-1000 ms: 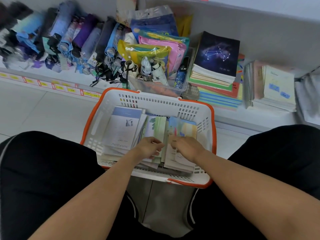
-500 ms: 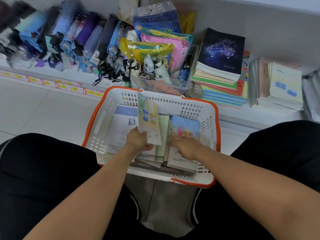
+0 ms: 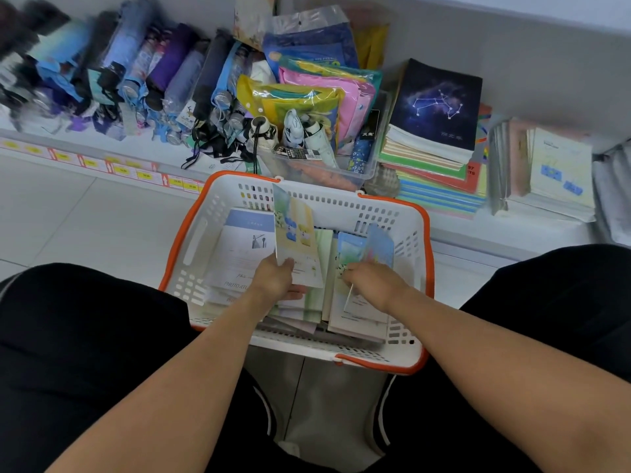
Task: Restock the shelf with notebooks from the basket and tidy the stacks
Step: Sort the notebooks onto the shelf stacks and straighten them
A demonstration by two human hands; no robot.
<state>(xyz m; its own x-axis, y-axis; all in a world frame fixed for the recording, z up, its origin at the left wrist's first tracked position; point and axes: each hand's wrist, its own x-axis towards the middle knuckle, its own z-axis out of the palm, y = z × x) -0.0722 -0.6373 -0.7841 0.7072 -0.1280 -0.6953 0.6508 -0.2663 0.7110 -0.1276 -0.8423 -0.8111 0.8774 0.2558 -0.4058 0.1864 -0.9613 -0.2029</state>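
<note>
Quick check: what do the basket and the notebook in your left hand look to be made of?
Basket: seemingly rigid moulded plastic, white with an orange rim; slotted walls suggest it. Notebook gripped by the left hand: likely paper with a thin printed card cover, fairly matte.

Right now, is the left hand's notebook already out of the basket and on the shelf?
No. The left hand holds the pastel notebook tilted up over the basket, well short of the shelf stacks.

Bright, even overhead light with soft, faint shadows. Wide-angle bending curves the shelf (image 3: 478, 233) edge. Folded umbrellas (image 3: 102, 80) at far left smear with motion blur; glare streaks the plastic packets (image 3: 307, 97). Centre is fairly sharp.
</note>
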